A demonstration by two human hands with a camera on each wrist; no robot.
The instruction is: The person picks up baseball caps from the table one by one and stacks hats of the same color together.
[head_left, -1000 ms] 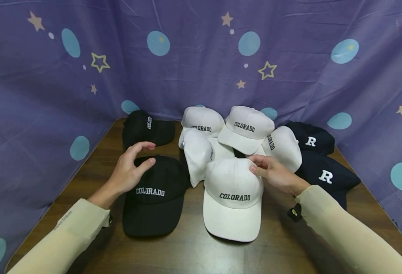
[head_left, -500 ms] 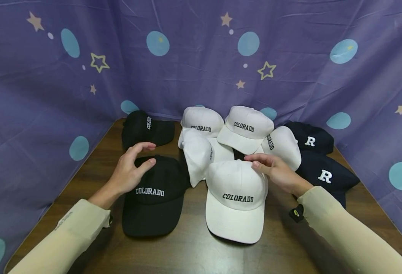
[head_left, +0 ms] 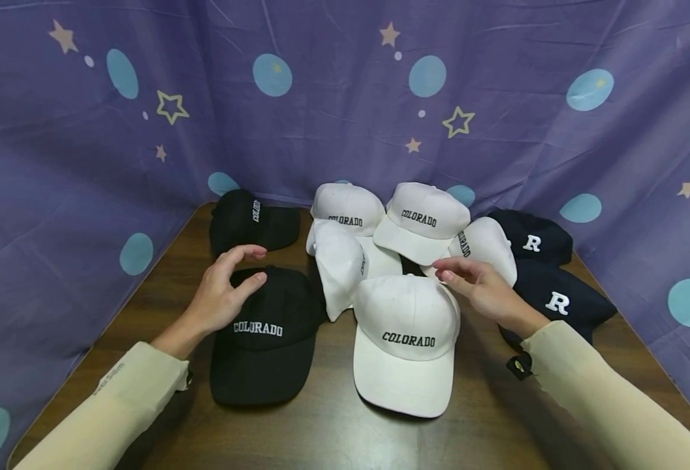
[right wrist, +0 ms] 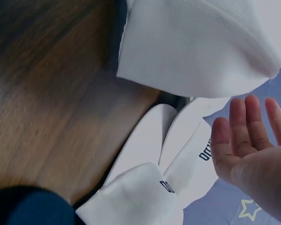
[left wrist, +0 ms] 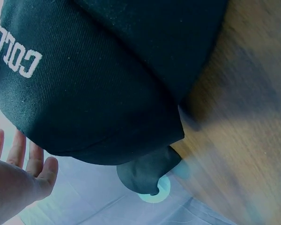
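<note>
A black COLORADO baseball cap (head_left: pixel 264 356) lies at the front left, brim toward me. My left hand (head_left: pixel 227 290) hovers over its crown, fingers apart and loosely bent; the left wrist view shows those fingers (left wrist: pixel 33 159) beside the black crown with nothing in them. Right of it sits a white COLORADO baseball cap (head_left: pixel 405 365), also brim forward. Just off that cap's upper right edge is my right hand (head_left: pixel 482 290), relaxed and holding nothing. In the right wrist view its fingers (right wrist: pixel 246 124) stand apart from the white crown.
Behind are several white caps (head_left: pixel 421 219) heaped together. Another black cap (head_left: pixel 250 222) lies at the back left. Navy caps (head_left: pixel 562 294) marked R sit along the right. A purple patterned curtain (head_left: pixel 345 143) closes off the back and sides of the wooden table (head_left: pixel 297 431).
The white front cap shifted slightly right with my right hand on its crown. That hand then let go and drew a little to the right. My left hand stayed in place.
</note>
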